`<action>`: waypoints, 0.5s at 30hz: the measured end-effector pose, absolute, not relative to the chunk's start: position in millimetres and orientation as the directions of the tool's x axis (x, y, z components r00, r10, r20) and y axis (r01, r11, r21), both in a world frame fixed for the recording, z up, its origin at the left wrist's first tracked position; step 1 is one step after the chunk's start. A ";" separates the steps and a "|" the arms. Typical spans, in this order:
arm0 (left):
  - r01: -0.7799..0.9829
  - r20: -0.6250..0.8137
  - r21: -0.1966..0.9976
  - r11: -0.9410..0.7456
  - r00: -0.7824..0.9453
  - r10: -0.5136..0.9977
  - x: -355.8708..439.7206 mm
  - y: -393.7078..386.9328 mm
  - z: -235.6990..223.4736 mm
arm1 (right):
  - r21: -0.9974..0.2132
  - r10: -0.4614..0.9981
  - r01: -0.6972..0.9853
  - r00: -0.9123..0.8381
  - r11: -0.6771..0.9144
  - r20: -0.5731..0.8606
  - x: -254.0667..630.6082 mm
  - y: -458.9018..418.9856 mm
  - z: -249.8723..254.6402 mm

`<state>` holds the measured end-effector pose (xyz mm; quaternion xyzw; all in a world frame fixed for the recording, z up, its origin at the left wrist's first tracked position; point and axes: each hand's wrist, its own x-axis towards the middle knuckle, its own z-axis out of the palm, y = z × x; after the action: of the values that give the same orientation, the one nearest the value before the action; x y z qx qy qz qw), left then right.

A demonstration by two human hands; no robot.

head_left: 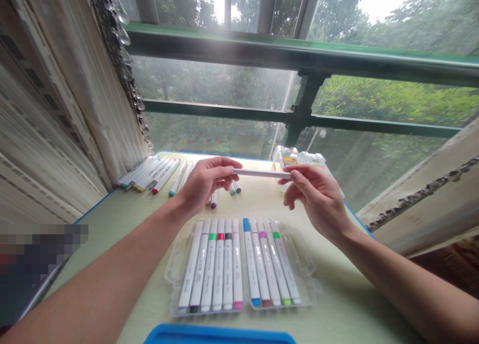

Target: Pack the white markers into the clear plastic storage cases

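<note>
Both my hands hold one white marker [262, 173] level above the table. My left hand [205, 182] pinches its left end and my right hand [314, 194] pinches its right end. Below them lies an open clear plastic case [307, 269] with several white markers with coloured caps laid side by side in its two halves. More loose markers [157, 174] lie in a row at the table's far left, and a few more markers [224, 192] peek out under my left hand.
A pale green table [337, 309] with a blue edge stands against a window with green bars. A clear plastic box [299, 159] sits at the far edge. A blue object [220, 335] shows at the near edge. Curtains hang at left.
</note>
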<state>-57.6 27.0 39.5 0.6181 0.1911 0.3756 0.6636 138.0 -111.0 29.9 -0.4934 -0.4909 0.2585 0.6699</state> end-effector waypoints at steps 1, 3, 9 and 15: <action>-0.261 0.210 0.964 -0.047 0.646 0.733 -57.6 27.2 39.3 | -0.915 0.830 0.140 0.385 0.379 0.403 138.2 -110.9 29.7; -0.259 0.212 0.965 -0.049 0.651 0.729 -57.8 27.3 39.1 | -0.915 0.831 0.139 0.384 0.378 0.402 138.4 -110.8 29.6; -0.259 0.226 0.964 -0.066 0.658 0.719 -58.1 26.7 39.6 | -0.918 0.834 0.141 0.384 0.371 0.396 139.3 -111.7 29.1; -0.260 0.231 0.963 -0.071 0.661 0.714 -57.9 26.8 39.8 | -0.916 0.832 0.154 0.384 0.370 0.401 139.5 -111.3 28.4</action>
<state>-57.9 26.8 39.8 0.6311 0.1797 0.3705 0.6574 139.5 -111.3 28.4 -0.4999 -0.4931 0.2551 0.6647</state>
